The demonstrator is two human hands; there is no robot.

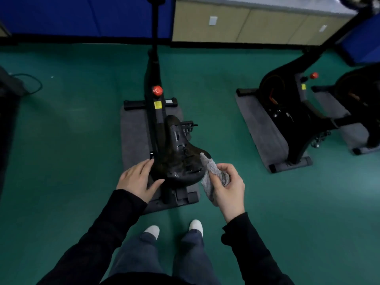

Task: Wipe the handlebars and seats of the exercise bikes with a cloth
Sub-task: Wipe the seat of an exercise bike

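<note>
A black exercise bike [153, 83] stands straight in front of me, its black seat [178, 155] nearest to me with shiny wet-looking patches on it. My left hand [136, 178] rests against the seat's left rear edge with fingers straight and thumb spread. My right hand [227, 187] grips a bunched grey cloth [213, 173] beside the seat's right rear edge; the cloth's tip touches that edge. The bike's handlebars are cut off at the top of the view.
The bike stands on a grey mat [133, 140] on green floor. A second bike [296, 112] on its own mat is at the right, with part of a third at the far right. Blue panels and beige cabinets [236, 25] line the back. My white shoes [195, 226] show below.
</note>
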